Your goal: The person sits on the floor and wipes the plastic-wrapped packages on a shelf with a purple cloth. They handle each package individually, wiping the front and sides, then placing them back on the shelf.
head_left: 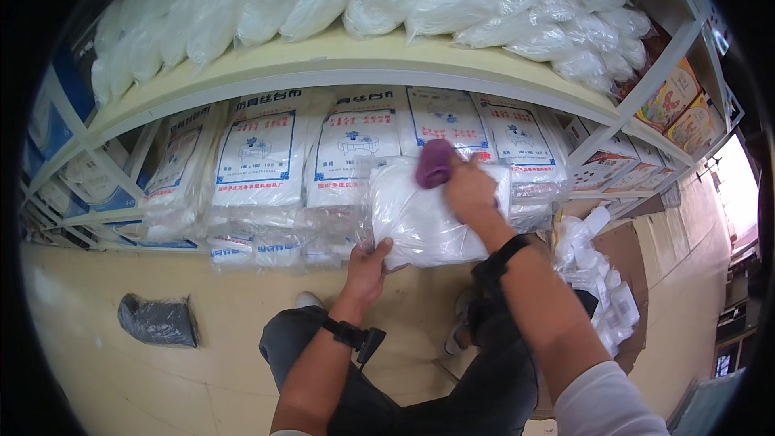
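A flat white package in transparent plastic is held in front of the lower shelf, above my knees. My left hand grips its near left corner, with the thumb on top and the fingers partly hidden below. In my right hand is a bunched purple cloth, over the far part of the package's top. Some of the right fingers are hidden behind the cloth or blurred. Just beyond stands a row of similar white packages with blue and red print.
Rolled translucent plastic bags fill the upper shelf. A dark plastic-wrapped bundle lies on the floor at left. Crumpled plastic packaging lies on cardboard at right. Colourful boxes stand at the far right.
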Motion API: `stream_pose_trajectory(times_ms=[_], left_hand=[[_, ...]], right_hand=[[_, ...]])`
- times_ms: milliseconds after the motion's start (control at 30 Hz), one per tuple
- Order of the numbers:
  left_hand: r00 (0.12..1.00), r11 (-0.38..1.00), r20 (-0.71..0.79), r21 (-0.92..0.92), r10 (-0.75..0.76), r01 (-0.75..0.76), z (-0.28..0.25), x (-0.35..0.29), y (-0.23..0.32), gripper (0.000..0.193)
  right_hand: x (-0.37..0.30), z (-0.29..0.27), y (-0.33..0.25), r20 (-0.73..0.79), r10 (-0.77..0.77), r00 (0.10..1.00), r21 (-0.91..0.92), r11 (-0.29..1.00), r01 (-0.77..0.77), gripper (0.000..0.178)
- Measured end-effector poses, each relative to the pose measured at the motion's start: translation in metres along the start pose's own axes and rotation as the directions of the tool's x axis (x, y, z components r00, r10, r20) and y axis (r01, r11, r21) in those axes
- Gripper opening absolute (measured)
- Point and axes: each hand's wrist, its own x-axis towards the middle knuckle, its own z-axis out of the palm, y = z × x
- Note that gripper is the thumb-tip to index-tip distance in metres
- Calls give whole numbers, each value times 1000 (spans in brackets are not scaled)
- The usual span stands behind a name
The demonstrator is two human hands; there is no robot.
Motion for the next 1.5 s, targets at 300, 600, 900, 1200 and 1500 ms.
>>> stream_pose_trajectory(times_ms=[300,600,900,1200,1500], left_hand=[[999,998,-34,-61,15,-17,-4,6,-1,35],[996,996,10,-39,84,-83,-2,5,9,40],[991,992,-132,-126,9,-26,-1,0,22,36],[987,973,-135,-200,89,-115,-2,2,31,33],[984,964,-172,-250,51,-94,-8,11,21,35]], right_hand=[[-22,-42,49,-348,50,936,177,984,13,46],[-29,33,85,-282,-261,923,-182,959,216,68],[-9,-33,115,-380,83,921,244,970,13,69],[-35,17,112,-237,-134,962,-11,991,136,66],[-106,21,8,-187,-490,852,87,855,511,84]])
